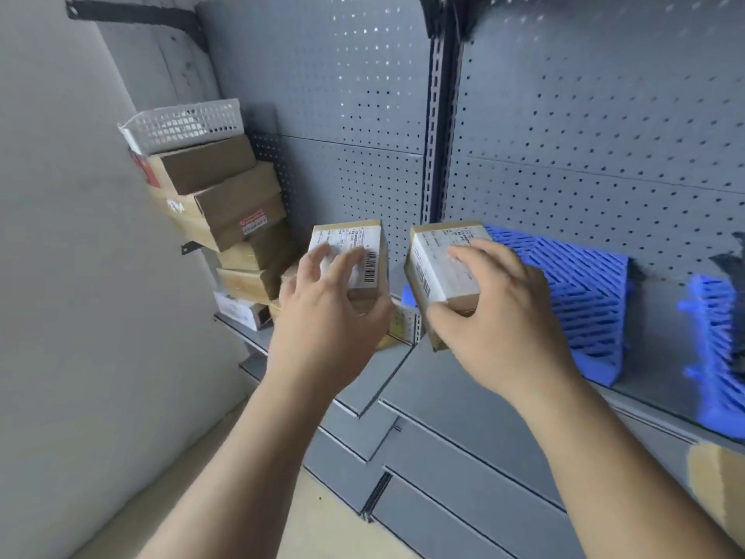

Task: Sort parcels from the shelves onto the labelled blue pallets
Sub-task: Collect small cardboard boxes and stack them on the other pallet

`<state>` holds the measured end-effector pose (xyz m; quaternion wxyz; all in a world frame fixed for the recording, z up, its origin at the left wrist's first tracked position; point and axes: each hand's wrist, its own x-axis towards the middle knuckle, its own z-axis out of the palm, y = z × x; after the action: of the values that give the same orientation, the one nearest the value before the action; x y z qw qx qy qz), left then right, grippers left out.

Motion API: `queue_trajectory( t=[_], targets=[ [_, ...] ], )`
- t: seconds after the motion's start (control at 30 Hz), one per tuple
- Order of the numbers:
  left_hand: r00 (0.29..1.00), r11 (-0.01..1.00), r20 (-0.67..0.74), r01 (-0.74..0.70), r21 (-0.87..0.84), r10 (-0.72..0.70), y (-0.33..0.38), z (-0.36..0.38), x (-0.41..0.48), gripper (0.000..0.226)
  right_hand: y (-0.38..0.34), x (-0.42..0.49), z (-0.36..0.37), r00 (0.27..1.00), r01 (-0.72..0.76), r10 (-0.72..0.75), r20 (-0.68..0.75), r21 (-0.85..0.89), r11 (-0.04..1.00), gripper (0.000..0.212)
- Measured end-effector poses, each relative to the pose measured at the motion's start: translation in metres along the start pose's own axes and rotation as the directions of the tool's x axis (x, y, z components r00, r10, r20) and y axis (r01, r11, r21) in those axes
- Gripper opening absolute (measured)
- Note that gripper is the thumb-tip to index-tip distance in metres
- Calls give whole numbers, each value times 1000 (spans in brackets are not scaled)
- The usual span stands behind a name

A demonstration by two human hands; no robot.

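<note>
At the grey shelving (475, 397), gripping one parcel (350, 252) in left hand (326, 316), another parcel (439, 260) in right hand (500, 316), mid-pickup; guessing label check next, then matching blue pallet (580, 284)

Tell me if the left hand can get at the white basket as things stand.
Probably not yet: the left hand holds a labelled parcel, so its grip is taken, though nothing stands between it and the white basket above.
</note>
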<state>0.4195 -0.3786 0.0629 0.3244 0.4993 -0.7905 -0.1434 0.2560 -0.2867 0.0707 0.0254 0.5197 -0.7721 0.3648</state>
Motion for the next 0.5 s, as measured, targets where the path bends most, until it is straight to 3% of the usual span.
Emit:
queue_trajectory(
  t=[0.5],
  targets=[
    [969, 974, 140, -189, -125, 206, 68, 89, 97, 58, 83, 73, -27, 961, -210, 204, -184, -14, 977, 62]
  ],
)
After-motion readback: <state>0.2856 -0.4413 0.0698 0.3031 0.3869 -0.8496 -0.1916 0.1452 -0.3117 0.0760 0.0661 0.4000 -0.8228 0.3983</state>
